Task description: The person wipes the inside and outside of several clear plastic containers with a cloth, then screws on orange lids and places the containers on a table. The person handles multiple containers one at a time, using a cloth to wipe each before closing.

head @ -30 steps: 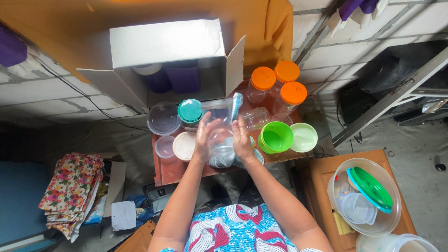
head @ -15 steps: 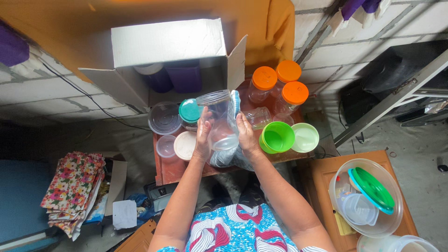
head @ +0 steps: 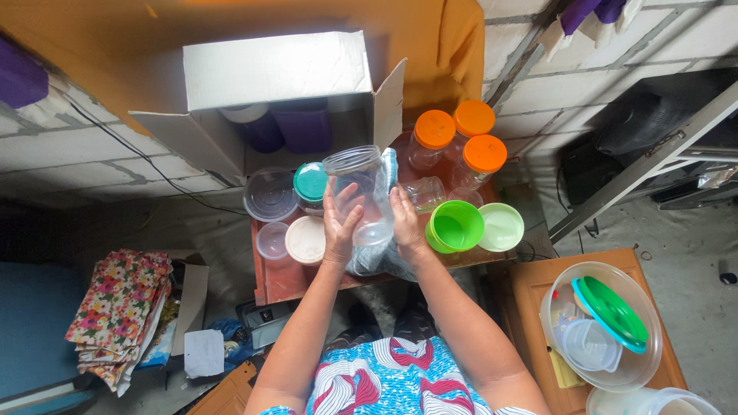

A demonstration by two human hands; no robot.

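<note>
I hold a clear plastic jar (head: 361, 192) above the small red table (head: 286, 283), lidless mouth pointing away from me. My left hand (head: 340, 223) wraps its side, fingers curled; my right hand (head: 406, 223) presses flat against the other side, beside the green cup (head: 455, 226).

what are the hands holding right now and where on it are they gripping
Both hands, left hand and right hand, hold a clear, lidless plastic jar by its opposite sides, near its lower body.
</note>
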